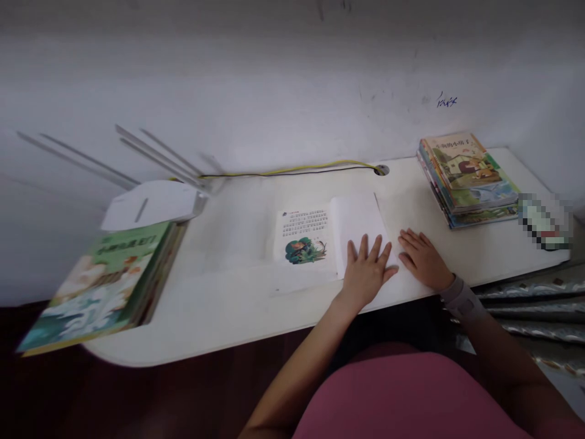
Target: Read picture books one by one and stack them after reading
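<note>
A thin white paperback booklet (305, 242) is lying open on the white rounded desk (228, 311), a little right of the desk's middle and close to the front edge. Its left page is showing a block of printed text above a small green and blue picture. Its right page is blank white.

The left hand (365, 275) is lying palm down on the lower part of that blank right page. Its fingers (364, 247) are stretching out flat and spread apart, pointing toward the wall, so they are pressing on the paper and not gripping it. The printed page is lying bare just to the left of them.

The right hand (423, 259) is resting flat on the bare desk just beside the booklet's right edge. Its fingers (414, 239) are lying straight and loosely together, holding nothing. Whether they are touching the page edge cannot be told. A pale grey wristband (462, 299) is wrapping the right wrist.

A stack of colourful picture books (473, 183) is sitting at the far right corner, well apart from both hands. A second, blurred stack with a green cover (103, 286) is overhanging the desk's left end. Behind it a white router with thin antennas (150, 204) is standing. A yellow cable (292, 170) is running along the wall edge to a round cable hole (382, 170).
</note>
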Demonstrator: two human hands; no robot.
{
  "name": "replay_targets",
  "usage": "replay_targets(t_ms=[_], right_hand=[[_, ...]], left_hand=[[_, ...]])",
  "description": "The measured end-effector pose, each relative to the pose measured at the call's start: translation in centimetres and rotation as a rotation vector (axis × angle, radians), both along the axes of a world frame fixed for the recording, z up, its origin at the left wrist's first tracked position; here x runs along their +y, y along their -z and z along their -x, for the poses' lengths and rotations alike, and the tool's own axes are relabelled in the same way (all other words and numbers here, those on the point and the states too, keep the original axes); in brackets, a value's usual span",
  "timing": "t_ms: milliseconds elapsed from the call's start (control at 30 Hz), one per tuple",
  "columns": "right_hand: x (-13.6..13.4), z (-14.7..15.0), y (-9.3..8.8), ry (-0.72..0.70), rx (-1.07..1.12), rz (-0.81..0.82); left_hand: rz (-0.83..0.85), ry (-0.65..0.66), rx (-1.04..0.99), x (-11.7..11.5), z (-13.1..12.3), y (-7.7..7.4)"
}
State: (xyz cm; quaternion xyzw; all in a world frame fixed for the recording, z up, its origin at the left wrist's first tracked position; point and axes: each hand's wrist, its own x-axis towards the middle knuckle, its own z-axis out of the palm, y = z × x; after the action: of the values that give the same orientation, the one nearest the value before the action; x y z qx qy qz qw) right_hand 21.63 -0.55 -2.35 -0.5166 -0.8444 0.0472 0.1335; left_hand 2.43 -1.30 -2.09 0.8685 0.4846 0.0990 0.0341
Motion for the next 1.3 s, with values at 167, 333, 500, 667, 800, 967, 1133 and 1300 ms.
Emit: replay_targets(t_ms=[167, 333, 500, 667, 800, 967, 1133, 1300], right_hand=[[-0.1, 0.7, 0.3, 0.106, 0.009, 0.002], [-0.2, 0.8, 0.4, 0.103, 0.000, 0.002], [0.0, 0.6, 0.7, 0.087, 0.013, -0.010], [0.1, 0.5, 1.1, 0.085, 0.027, -0.024], [0.2, 0.4, 1.1, 0.077, 0.036, -0.011], [0.3, 0.1, 1.3, 0.068, 0.057, -0.018], [0.4, 0.0, 1.5, 0.064, 0.092, -0.011], [0.6, -0.3, 1.7, 0.066, 0.156, -0.003]], left_hand=[[0.006, 0.021, -0.007, -0.1, 0.1, 0.3], [0.014, 0.028, 0.002, 0.0, 0.1, 0.3], [0.009, 0.019, 0.062, -0.1, -0.3, -0.1], [0.016, 0.001, 0.143, -0.2, -1.1, -0.6], [0.037, -0.009, 0.152, -0.2, -1.3, -0.7], [0.062, -0.006, 0.158, -0.2, -1.3, -0.8], [0.070, -0.013, 0.151, -0.2, -1.6, -0.8], [0.085, -0.015, 0.155, -0.2, -1.8, -1.0]])
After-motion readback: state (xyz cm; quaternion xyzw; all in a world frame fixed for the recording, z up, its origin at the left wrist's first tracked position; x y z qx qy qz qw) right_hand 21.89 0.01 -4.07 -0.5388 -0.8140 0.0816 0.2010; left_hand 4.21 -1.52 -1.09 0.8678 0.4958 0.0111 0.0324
